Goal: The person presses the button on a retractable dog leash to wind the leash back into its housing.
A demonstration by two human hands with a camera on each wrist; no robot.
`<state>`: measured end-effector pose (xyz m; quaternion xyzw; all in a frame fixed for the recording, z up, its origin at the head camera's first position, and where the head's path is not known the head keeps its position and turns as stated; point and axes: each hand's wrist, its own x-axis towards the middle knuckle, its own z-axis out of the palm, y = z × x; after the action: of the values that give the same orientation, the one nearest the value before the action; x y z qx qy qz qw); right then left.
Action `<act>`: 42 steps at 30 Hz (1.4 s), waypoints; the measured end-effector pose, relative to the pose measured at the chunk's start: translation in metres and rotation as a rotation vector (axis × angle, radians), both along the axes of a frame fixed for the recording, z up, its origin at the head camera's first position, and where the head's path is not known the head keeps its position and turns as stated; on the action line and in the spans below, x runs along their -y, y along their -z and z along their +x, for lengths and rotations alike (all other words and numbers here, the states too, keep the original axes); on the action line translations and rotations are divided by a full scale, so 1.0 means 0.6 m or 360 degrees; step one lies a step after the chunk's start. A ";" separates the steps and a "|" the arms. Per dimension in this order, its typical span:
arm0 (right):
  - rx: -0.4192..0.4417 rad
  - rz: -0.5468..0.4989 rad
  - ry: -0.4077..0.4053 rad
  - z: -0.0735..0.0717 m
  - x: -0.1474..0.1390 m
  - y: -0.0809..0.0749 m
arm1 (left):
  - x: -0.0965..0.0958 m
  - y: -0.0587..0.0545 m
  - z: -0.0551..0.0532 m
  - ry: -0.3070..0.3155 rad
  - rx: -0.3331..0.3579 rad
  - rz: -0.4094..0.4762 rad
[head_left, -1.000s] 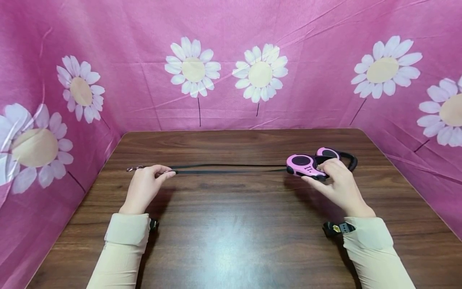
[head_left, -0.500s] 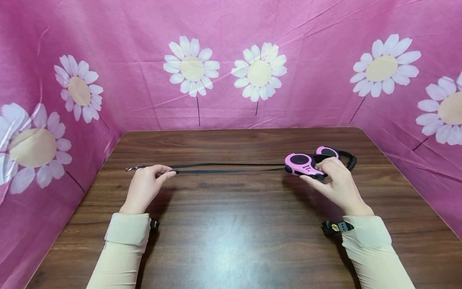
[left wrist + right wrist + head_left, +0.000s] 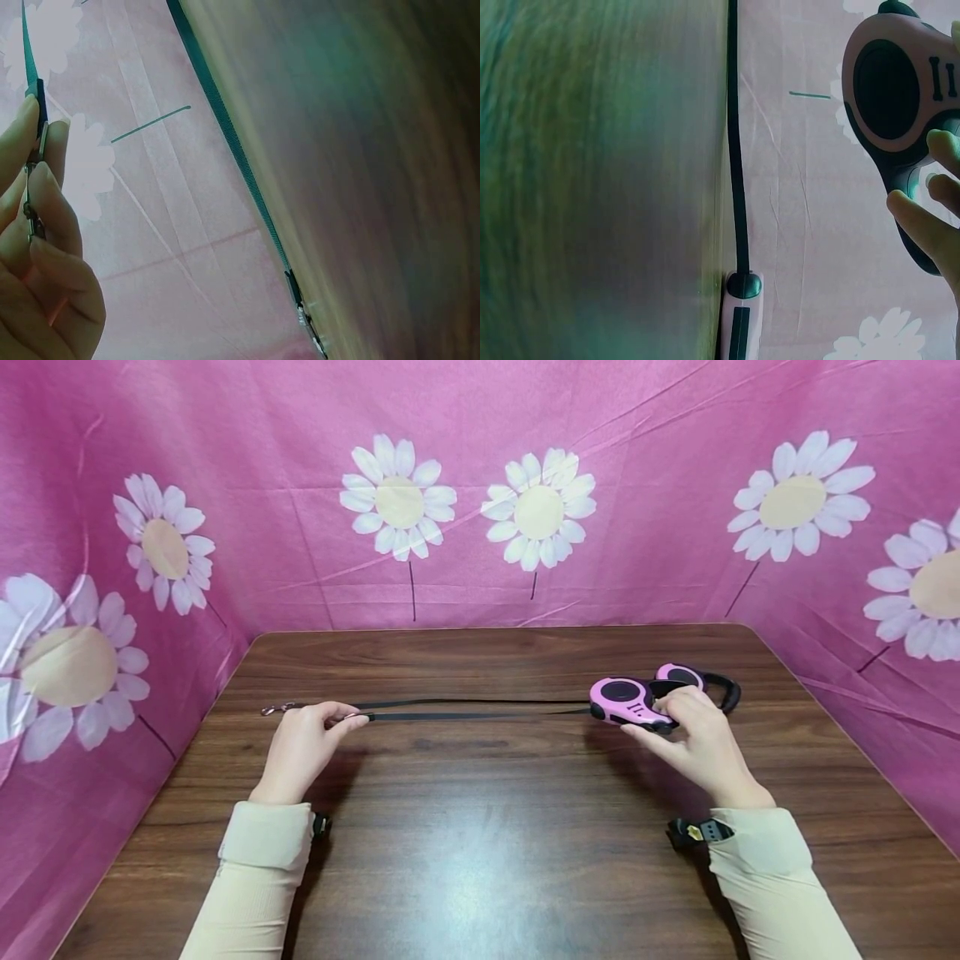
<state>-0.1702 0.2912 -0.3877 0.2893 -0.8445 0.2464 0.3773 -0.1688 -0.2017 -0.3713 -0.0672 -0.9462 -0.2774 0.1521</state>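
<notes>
left hand point(image 3: 300, 747), left of centre in the head frame: fingers and thumb pinch the small metal clip point(image 3: 29, 202) at the end of the near strap point(image 3: 465, 716). right hand point(image 3: 708, 747), right of centre: fingers curled round the handle of the near pink-and-black leash point(image 3: 619, 692), lifted above the table, its shadow below. near strap runs nearly level between the two hands, across the middle of the frame.

far leash point(image 3: 680, 675), same colours, lies on the table behind the right hand, black grip loop point(image 3: 725, 692) pointing right. its far strap point(image 3: 472, 701) runs behind the near one; its own clip point(image 3: 276, 709) shows just beyond the left hand.

against half a second ago: near leash a touch further left, left fingertips a hair further right, so the gap between hands is slightly narrower (a tiny change, easily missed). far leash and its clip unchanged.

surroundings: brown wood-grain table point(image 3: 465, 818); pink cloth point(image 3: 472, 402) with white daisies behind and at both sides; pale sleeves point(image 3: 251, 868), dark wrist straps point(image 3: 321, 827).
</notes>
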 end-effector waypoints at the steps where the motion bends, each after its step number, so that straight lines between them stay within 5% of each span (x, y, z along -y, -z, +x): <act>1: 0.0010 0.0007 0.0006 0.001 0.000 0.000 | 0.000 0.000 0.000 0.0001 0.0003 -0.0002; 16: 0.0017 0.0005 0.0005 0.005 0.004 0.003 | -0.008 0.000 0.002 0.0007 0.0069 -0.0002; 42: -0.0076 -0.0018 -0.0089 -0.009 0.023 0.015 | -0.017 -0.001 0.000 0.0052 0.0022 -0.0015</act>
<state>-0.1757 0.2774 -0.3968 0.3164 -0.8255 0.2548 0.3920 -0.1688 -0.1915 -0.3709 -0.0816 -0.9473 -0.2758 0.1409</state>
